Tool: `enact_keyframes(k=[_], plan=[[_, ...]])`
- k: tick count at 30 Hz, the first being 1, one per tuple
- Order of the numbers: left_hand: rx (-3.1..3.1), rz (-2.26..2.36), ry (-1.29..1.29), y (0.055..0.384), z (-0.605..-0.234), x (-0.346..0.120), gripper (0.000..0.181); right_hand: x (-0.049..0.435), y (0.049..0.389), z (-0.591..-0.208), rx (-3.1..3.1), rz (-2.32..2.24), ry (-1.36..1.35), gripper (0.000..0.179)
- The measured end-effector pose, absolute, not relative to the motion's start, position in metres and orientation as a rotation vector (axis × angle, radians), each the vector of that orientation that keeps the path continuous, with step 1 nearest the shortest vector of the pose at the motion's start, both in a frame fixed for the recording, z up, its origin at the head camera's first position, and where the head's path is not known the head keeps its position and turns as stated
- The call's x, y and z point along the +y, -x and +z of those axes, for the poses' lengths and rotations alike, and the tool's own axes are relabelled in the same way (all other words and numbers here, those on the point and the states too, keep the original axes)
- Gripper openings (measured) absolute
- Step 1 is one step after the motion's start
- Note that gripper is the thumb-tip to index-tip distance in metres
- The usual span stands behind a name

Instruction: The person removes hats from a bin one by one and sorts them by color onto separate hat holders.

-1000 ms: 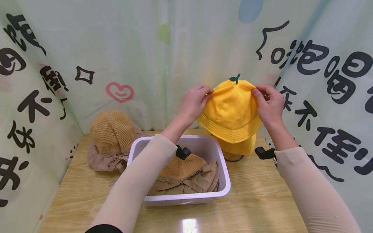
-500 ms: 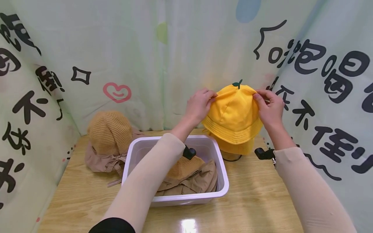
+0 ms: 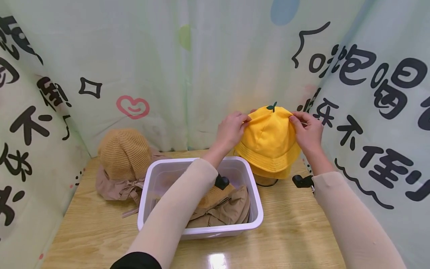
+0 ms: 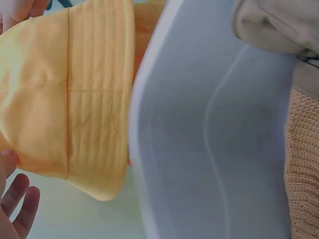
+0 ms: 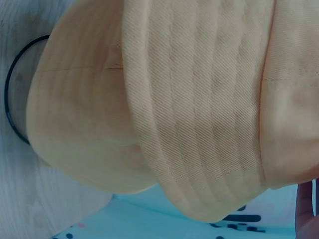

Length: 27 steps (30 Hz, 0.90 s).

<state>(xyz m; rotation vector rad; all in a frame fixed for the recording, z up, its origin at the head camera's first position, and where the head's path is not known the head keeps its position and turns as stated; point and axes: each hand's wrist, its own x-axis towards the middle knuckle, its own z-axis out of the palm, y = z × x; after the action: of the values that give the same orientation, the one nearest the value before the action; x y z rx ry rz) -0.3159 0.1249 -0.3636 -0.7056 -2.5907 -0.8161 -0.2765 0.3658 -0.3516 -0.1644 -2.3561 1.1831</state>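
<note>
A yellow bucket hat point(image 3: 268, 138) with a small green leaf sprout on its crown is held between both hands, brim down. My left hand point(image 3: 231, 130) pinches the left side of the crown; my right hand point(image 3: 307, 130) pinches the right side. Directly below, a second yellow hat point(image 3: 273, 174) shows only its lower brim, the rest covered by the upper one. In the right wrist view the upper brim overlaps this lower hat point(image 5: 79, 109), and a thin black cord point(image 5: 7, 94) loops out beside it on the table.
A white plastic bin point(image 3: 258, 209) stands in front, with a tan knit and brown cloth hat point(image 3: 231, 209) inside. To its left sits another tan knit hat point(image 3: 125, 155) with a pinkish cloth brim and ties. Printed curtains point(image 3: 161, 74) enclose the wooden table point(image 3: 289, 231).
Both hands have lowered the upper yellow hat, so it now covers more of the yellow hat beneath. The head view has shifted slightly.
</note>
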Motion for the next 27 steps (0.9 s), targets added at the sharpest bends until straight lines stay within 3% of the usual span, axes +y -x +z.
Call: enact_keyframes(k=[8, 10, 15, 17, 27], plan=[[-2.599, -0.722, 0.775, 0.311, -0.384, 0.133, 0.019, 0.372, 0.28, -0.378, -2.402, 1.173, 0.202, 0.04], [-2.592, -0.735, 0.839, 0.308, -0.388, 0.14, 0.031, 0.373, 0.281, -0.385, -2.412, 1.166, 0.217, 0.04], [-2.737, -0.704, 0.97, 0.305, -0.39, 0.163, 0.087, 0.373, 0.286, -0.393, -2.395, 1.177, 0.231, 0.039], [-2.839, -0.653, 0.989, 0.306, -0.389, 0.17, 0.099, 0.373, 0.289, -0.393, -2.374, 1.178, 0.226, 0.04], [-3.013, -0.74, 0.974, 0.314, -0.393, 0.184, 0.103, 0.374, 0.299, -0.405, -2.437, 1.226, 0.268, 0.043]])
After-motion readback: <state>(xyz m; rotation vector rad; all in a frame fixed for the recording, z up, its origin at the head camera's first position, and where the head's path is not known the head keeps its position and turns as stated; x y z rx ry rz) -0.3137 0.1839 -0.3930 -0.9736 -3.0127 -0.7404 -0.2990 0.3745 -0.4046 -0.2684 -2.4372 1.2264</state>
